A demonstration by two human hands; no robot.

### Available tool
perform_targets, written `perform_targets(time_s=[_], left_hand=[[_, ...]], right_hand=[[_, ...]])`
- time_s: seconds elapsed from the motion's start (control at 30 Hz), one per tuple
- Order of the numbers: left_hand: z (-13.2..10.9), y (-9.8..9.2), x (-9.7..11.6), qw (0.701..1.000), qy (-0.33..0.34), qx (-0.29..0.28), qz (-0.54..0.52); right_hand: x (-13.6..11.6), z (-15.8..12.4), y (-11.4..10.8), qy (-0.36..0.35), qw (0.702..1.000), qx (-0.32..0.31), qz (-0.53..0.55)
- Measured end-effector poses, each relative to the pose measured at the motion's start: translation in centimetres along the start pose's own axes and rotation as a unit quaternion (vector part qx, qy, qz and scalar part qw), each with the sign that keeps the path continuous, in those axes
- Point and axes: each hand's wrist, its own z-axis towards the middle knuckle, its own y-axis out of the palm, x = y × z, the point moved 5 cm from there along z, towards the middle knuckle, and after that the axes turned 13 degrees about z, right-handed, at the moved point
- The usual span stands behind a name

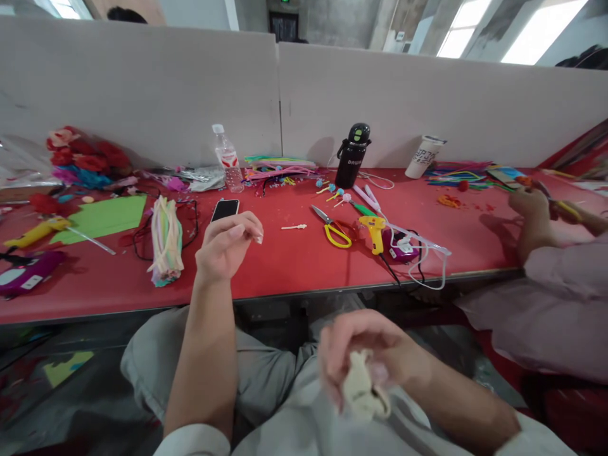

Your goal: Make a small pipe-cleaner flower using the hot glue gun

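Observation:
Over the table's front edge, my left hand (227, 246) is closed in a pinch, with a tiny pale bit at the fingertips that is too small to name. My right hand (375, 342), low over my lap and smeared by motion, is closed around a cream-coloured folded piece (363, 389) whose kind I cannot make out. On the red table beyond my hands lies a small pale stick (293, 227). Yellow-handled scissors (332, 229) rest right of it, partly open. A bundle of pastel strips (166, 240) lies left of my left hand.
A yellow glue gun (373, 233) lies right of the scissors. Behind stand a water bottle (228, 158), a black flask (352, 156) and a paper cup (424, 157). A phone (225, 209) lies behind my left hand. At right, a co-worker's hand (531, 206) is busy.

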Motion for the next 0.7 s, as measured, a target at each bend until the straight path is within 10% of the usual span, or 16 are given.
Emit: perform_targets(time_s=[0.13, 0.23, 0.3, 0.7], left_hand=[[0.1, -0.1, -0.5, 1.0, -0.013, -0.002, -0.005], [0.1, 0.0, -0.9, 1.0, -0.014, -0.003, -0.001], [0.1, 0.2, -1.2, 1.0, -0.015, -0.007, 0.002], [0.2, 1.0, -1.8, 0.998, -0.05, -0.022, -0.019]], right_hand=[[4.6, -7.5, -14.0, 0.093, 0.961, 0.255, -0.051], [7.2, -15.3, -22.6, 0.011, 0.805, 0.582, -0.114], [9.1, -19.0, -25.2, -0.005, 0.732, 0.665, -0.145], [10.1, -22.4, -24.5, 0.213, 0.822, 0.435, -0.299]])
